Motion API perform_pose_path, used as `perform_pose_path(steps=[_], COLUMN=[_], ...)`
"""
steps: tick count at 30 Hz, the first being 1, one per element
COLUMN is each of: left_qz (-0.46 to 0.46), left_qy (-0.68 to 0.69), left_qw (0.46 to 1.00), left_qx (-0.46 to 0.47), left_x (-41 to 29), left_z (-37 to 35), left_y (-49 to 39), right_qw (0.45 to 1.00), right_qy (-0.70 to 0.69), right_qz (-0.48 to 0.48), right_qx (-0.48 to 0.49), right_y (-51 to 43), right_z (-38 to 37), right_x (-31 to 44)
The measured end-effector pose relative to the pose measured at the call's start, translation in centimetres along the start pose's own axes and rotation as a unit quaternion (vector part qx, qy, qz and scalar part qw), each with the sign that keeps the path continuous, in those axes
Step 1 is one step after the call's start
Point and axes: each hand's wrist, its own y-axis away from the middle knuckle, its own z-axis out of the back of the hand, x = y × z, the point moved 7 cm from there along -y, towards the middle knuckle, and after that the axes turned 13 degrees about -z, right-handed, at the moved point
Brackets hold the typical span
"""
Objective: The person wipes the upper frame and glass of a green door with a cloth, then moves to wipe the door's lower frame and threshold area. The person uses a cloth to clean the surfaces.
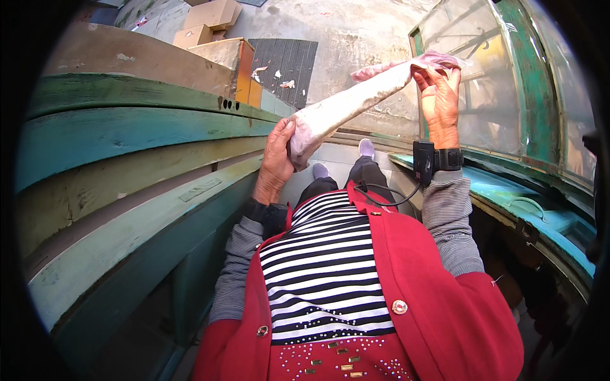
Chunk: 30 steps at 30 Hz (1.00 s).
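A pale pinkish cloth (352, 105), folded into a long strip, stretches slantwise between my two hands in front of my body. My left hand (278, 157) grips its lower, wider end, thumb on top. At the upper right, my right hand (439, 97) pinches the other end between its fingertips, where a thin pink part of the cloth hangs over and trails to the left. Both wrists wear black straps, and a cable runs from the black device (423, 163) on the right one.
Green painted wooden boards (143, 128) line the left side. To the right stand a green-framed glazed door (538, 85) and a turquoise panel with a handle (526, 207). Beyond are cardboard boxes (209, 14) and a dark ribbed mat (286, 66) with scraps on it.
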Motion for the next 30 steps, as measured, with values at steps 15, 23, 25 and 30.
perform_pose_path(steps=[15, 23, 25, 30], left_qz=[0.007, 0.043, 0.117, 0.048], left_qy=[-0.483, -0.621, -0.6, -0.668], left_qw=[0.858, 0.738, 0.731, 0.658], left_qx=[0.177, 0.261, 0.303, 0.343], left_x=[1.4, 5.0, 6.4, 6.2], left_z=[0.5, -2.9, -3.8, -9.1], left_y=[1.0, -2.5, -3.4, -6.6], right_qw=[0.988, 0.988, 0.991, 0.994], right_qy=[-0.012, 0.019, -0.053, -0.057], right_qz=[-0.049, -0.04, -0.056, -0.088], right_qx=[-0.147, -0.15, -0.11, -0.004], right_y=[0.5, -6.2, -8.0, -10.7], right_z=[6.1, 7.3, 7.0, 4.5], right_x=[-3.0, -1.7, -0.4, 2.5])
